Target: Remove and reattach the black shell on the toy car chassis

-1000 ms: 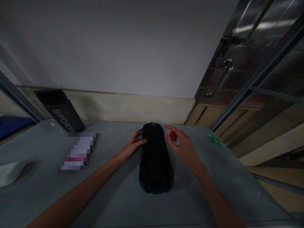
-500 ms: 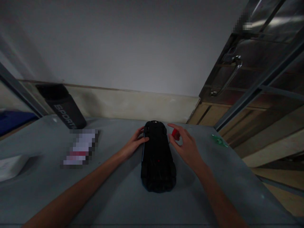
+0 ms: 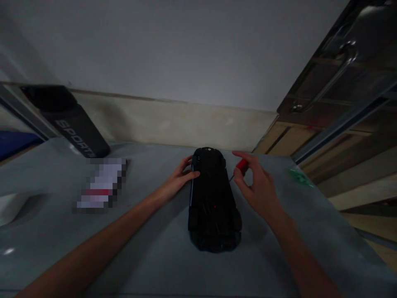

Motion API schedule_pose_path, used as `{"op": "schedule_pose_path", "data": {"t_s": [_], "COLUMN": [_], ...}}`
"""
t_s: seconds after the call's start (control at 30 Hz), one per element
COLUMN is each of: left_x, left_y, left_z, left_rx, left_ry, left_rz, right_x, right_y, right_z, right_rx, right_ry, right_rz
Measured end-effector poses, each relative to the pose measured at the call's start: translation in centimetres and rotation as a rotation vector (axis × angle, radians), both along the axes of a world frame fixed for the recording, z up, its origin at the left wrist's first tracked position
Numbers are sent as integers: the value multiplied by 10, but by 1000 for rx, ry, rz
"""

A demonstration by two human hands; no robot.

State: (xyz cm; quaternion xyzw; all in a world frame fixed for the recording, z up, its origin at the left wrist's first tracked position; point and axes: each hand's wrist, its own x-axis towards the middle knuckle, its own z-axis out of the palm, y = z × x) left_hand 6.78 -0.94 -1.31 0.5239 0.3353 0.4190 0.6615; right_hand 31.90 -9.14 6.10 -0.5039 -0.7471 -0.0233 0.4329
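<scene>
A toy car (image 3: pixel 213 194) lies upside down on the grey table, its black underside and wheels facing up. My left hand (image 3: pixel 179 179) grips its left side near the far end, with the thumb resting on the underside. Just right of the car, my right hand (image 3: pixel 259 184) holds a small screwdriver (image 3: pixel 242 165) by its red handle. The thin shaft slants down toward the car's right edge; I cannot tell whether the tip touches it.
A dark bottle (image 3: pixel 76 126) marked SPORT stands at the back left, with a pixelated phone-like slab (image 3: pixel 104 182) before it. A white object (image 3: pixel 10 207) is at the left edge. Green plastic (image 3: pixel 300 178) lies near the table's right edge. A wall (image 3: pixel 173 122) closes the back.
My right hand has drawn slightly away from the car with the screwdriver, and its shaft now shows. My left hand stays on the car. The whole view has shifted a little.
</scene>
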Motion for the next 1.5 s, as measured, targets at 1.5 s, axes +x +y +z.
{"op": "schedule_pose_path", "data": {"t_s": [1.5], "left_x": [4], "left_y": [3], "left_z": [-1], "left_rx": [21], "left_ry": [-39], "left_rz": [-5], "right_x": [-48], "right_y": [8], "right_z": [17], "right_rx": [-153], "right_ry": [105], "right_rz": [142]}}
